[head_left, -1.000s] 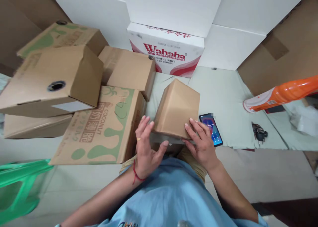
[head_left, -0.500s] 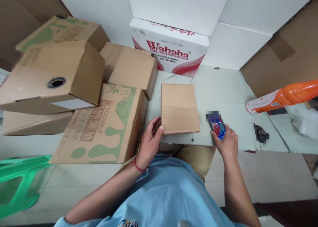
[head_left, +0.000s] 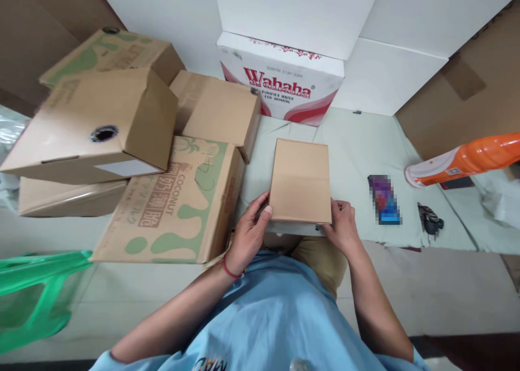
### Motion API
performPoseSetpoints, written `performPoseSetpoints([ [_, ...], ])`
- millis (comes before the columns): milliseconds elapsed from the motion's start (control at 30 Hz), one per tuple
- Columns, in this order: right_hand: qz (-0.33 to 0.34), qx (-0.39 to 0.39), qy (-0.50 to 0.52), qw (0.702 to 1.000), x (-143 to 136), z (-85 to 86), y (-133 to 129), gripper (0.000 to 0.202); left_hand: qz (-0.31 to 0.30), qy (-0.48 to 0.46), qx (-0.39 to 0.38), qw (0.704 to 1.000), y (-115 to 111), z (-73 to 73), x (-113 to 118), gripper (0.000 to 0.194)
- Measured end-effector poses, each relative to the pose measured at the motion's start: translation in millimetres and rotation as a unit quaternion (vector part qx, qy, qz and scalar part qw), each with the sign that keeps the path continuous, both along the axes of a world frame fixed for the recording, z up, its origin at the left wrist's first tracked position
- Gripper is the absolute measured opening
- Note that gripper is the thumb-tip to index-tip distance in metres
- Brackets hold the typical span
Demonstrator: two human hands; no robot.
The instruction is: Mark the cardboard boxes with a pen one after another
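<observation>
Cardboard box [head_left: 301, 181]: between your hands
Left hand [head_left: 248, 233]: spread, at near corner
Right hand [head_left: 342, 227]: curled alongside, grip unclear

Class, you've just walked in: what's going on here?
A person in a blue shirt has a plain cardboard box on the table, left hand at its near left corner, right hand at the near right one. A pixelated phone and keys lie to the right; larger cartons sit to the left.
</observation>
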State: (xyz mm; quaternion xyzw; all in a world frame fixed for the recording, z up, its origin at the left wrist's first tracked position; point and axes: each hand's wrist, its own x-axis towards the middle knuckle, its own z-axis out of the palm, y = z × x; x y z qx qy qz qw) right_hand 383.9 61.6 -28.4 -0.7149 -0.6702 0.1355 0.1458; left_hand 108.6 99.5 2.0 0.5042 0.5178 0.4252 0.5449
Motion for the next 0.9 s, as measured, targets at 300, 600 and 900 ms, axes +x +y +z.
performPoseSetpoints([
  [300,-0.242,0.100,-0.004,0.965,41.1,23.3,20.7,0.036,-0.013,-0.022,-0.017,1.000,-7.6,2.6,0.8,0.068],
  [600,-0.189,-0.024,0.570,0.799,-11.7,51.1,-5.4,0.053,-0.170,-0.095,0.093,0.976,-8.9,23.8,-4.7,0.051],
  [900,-0.197,0.019,0.634,0.747,-14.2,30.6,-28.7,0.052,-0.046,-0.018,0.122,0.991,-6.9,34.8,1.5,0.064],
])
